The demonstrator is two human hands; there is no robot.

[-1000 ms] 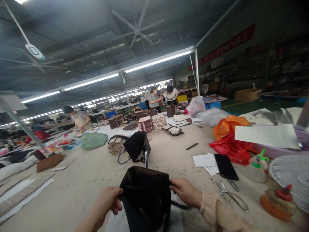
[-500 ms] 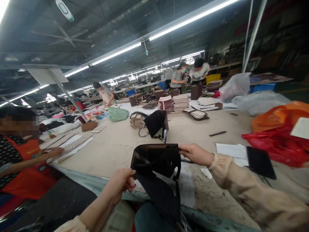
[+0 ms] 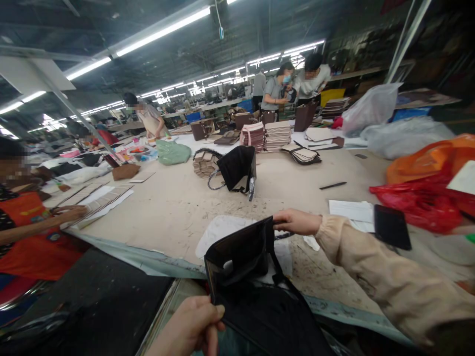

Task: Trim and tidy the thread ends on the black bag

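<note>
A black bag [image 3: 241,247] is spread between my two hands at the table's near edge, its mouth facing me and its dark inside showing. My left hand [image 3: 193,321] pinches the lower left corner of the bag, thumb on top. At the upper right corner, my right hand [image 3: 295,221] grips the bag's edge between thumb and fingers. Black cloth or a flap of the bag hangs down toward my lap. Farther off on the table stands a second black bag [image 3: 237,168] with a plastic-wrapped handle, beside a bundle of tan pieces [image 3: 205,163].
On the right lie a black tablet-like slab [image 3: 391,226], white papers [image 3: 351,211], a dark pen-like stick [image 3: 333,186] and a red plastic bag [image 3: 415,202]. Stacked panels [image 3: 277,137] stand at the back. A co-worker in an orange apron [image 3: 35,222] works at the left.
My left hand has come down and nearer with its corner, tilting the bag and turning its opening more toward me. The right hand keeps its corner. The head view has shifted slightly.
</note>
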